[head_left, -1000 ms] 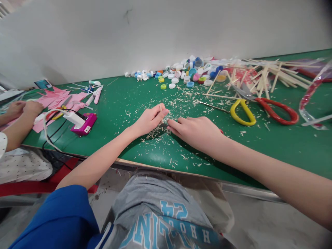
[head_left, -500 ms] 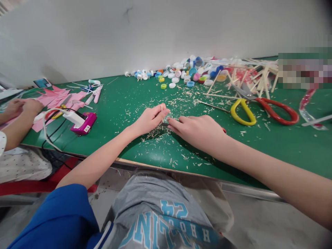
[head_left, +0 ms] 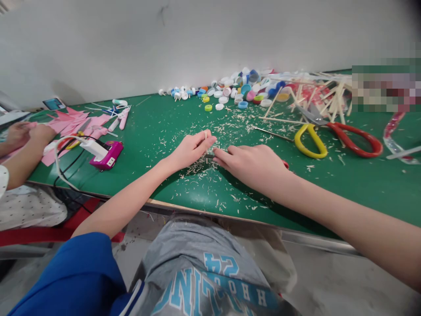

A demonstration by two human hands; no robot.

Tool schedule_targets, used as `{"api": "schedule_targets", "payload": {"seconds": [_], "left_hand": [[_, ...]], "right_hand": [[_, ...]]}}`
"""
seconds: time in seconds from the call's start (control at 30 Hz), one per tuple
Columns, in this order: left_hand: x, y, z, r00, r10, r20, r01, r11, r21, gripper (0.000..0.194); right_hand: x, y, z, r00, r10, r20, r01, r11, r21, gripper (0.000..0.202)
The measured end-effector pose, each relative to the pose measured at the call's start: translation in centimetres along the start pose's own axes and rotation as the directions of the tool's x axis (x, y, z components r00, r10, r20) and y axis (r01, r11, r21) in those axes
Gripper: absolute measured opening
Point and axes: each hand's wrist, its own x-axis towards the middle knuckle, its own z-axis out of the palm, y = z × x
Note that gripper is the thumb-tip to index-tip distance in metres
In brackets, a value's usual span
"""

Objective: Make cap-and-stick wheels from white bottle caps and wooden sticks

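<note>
My left hand (head_left: 189, 150) is closed, its thumb and fingers pinching a short pale wooden stick (head_left: 205, 133), only partly visible. My right hand (head_left: 258, 163) is wrapped round a knife, mostly covered by the palm. Its dark blade (head_left: 209, 156) shows between the two hands, and a bit of its red handle (head_left: 286, 164) sticks out behind. Both hands are low over the green table (head_left: 184, 197), fingertips close together. Curled wood shavings (head_left: 197, 169) lie scattered beneath and around them.
Bottle caps (head_left: 242, 105) are heaped along the wall, beside wooden sticks (head_left: 335, 103). Large scissors (head_left: 311, 140) and a thin metal rod (head_left: 272, 134) lie to the right. A magenta power adapter (head_left: 112, 156) with cables sits left. Another person's hands (head_left: 41, 134) are near pink paper (head_left: 70, 123).
My hands keep almost the same pose and grip, with only a slight shift of the fingers. The whole view has moved very little.
</note>
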Motion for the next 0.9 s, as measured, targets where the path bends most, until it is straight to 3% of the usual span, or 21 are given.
{"api": "schedule_targets", "payload": {"seconds": [0.3, 0.73, 0.9], "left_hand": [[0.2, 0.0, 0.0, 1.0, -0.007, -0.002, 0.007, 1.0, -0.008, 0.058], [0.2, -0.4, -0.2, 0.998, -0.058, 0.001, 0.058, 0.998, -0.011, 0.054], [0.2, -0.4, -0.3, 0.998, -0.057, 0.005, 0.057, 0.998, 0.0, 0.052]], "right_hand": [[0.2, -0.8, -0.5, 0.987, -0.039, 0.154, 0.037, 0.999, 0.012, 0.04], [-0.1, -1.1, -0.5, 0.999, 0.03, -0.012, -0.031, 0.999, -0.045, 0.049], [0.1, -0.7, -0.6, 1.0, 0.018, 0.008, -0.018, 0.998, -0.053, 0.045]]}}
